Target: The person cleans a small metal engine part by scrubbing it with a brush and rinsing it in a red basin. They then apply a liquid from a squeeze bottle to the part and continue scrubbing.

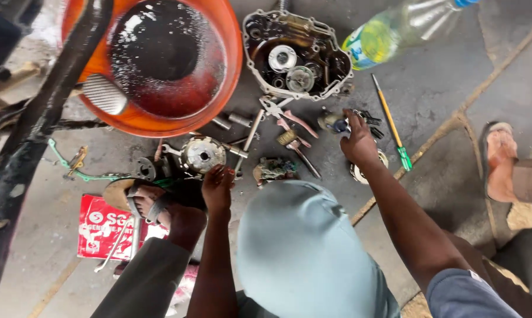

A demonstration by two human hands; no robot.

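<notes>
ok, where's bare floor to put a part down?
Bare concrete lies right of the yellow screwdriver, below the plastic bottle, and left of the red box. Crowded between the orange basin, engine cover, left hand and right hand.

Bare forearms, a blue-grey short sleeve [463,291], pale blue-grey trousers [307,253], sandal [130,197]

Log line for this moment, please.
left hand: open by round part | right hand: on small parts | engine cover: untouched
</notes>
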